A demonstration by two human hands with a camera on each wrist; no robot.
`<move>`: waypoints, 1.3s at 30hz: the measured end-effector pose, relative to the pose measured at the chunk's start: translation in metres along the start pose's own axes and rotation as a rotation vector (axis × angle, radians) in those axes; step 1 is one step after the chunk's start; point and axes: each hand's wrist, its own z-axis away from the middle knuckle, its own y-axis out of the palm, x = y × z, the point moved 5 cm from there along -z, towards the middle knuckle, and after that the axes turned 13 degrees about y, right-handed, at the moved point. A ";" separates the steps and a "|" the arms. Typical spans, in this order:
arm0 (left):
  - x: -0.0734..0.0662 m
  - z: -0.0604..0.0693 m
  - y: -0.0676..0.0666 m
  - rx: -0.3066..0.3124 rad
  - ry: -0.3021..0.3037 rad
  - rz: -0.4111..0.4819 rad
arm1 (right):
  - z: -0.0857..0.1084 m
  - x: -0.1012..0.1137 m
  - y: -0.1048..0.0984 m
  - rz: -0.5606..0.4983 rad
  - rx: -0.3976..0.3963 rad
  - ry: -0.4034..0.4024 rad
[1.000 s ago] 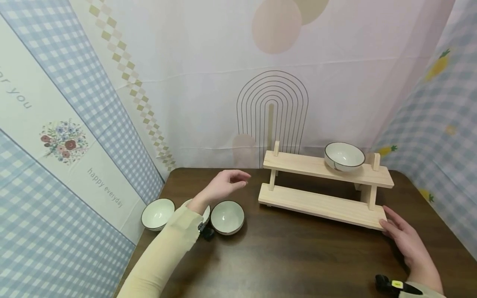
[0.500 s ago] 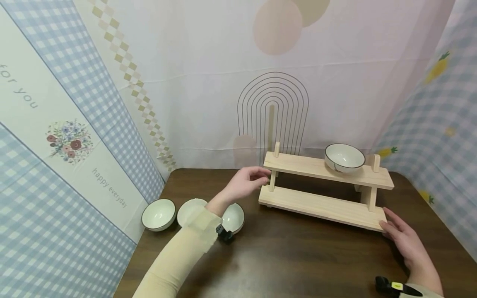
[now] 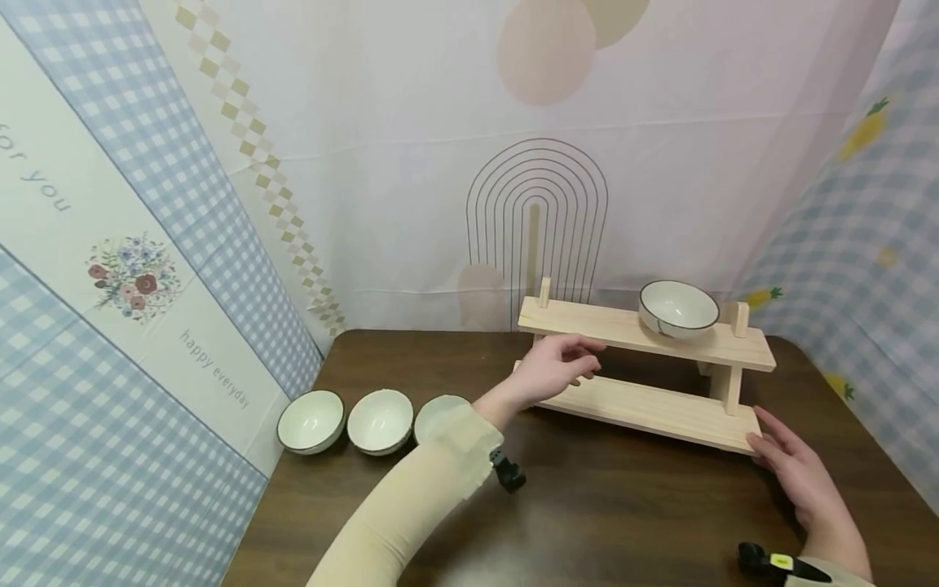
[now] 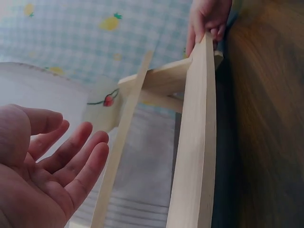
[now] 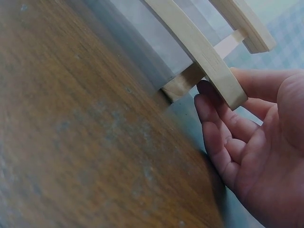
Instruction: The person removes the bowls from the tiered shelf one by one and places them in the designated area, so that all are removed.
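Observation:
A two-tier wooden display shelf (image 3: 653, 410) stands at the right of the table. On its upper board sits a white bowl (image 3: 678, 308) with a dark rim; a red flower shows on the bowl's outside (image 4: 102, 104) in the left wrist view. My left hand (image 3: 552, 371) hovers in front of the shelf's left half, its fingers loosely bent around nothing. At the lower board's right end my right hand (image 3: 795, 473) grips the wood. The right wrist view shows that hand's fingers (image 5: 218, 128) curled under the board end (image 5: 228, 90).
Three more bowls stand in a row on the table's left: a left bowl (image 3: 311, 421), a middle bowl (image 3: 380, 421) and a right bowl (image 3: 438, 414) partly covered by my left sleeve. Cloth curtains (image 3: 411, 204) hang behind the brown table (image 3: 601, 505) and along both sides.
My left hand has moved right, from above the bowls past the shelf's left end to in front of its boards. The right hand keeps its grip; shelf and bowls have not moved.

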 end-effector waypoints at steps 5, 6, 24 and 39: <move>-0.001 -0.026 0.013 -0.033 -0.010 -0.067 | -0.002 0.000 0.001 0.003 0.009 -0.015; -0.002 -0.031 0.014 -0.043 -0.011 -0.084 | -0.003 0.000 0.001 0.004 0.009 -0.015; 0.001 -0.101 0.033 -0.242 -0.084 -0.194 | -0.013 -0.005 -0.007 0.047 -0.004 -0.074; 0.003 -0.123 0.041 -0.175 -0.081 -0.288 | -0.022 0.004 -0.005 0.025 0.039 -0.105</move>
